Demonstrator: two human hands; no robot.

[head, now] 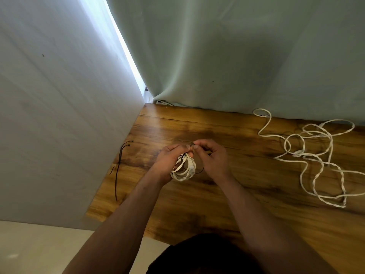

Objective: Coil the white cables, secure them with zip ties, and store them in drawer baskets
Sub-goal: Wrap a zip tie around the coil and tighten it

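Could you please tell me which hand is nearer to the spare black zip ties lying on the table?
Left. The left hand, gripping the coil, is right of the spare ties; the right hand, pinching another tie, is farther right, beyond the coil.

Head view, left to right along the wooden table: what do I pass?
Spare thin black zip ties → left hand → coiled white cable bundle it grips → right hand pinching another black zip tie → loose tangled white cables.
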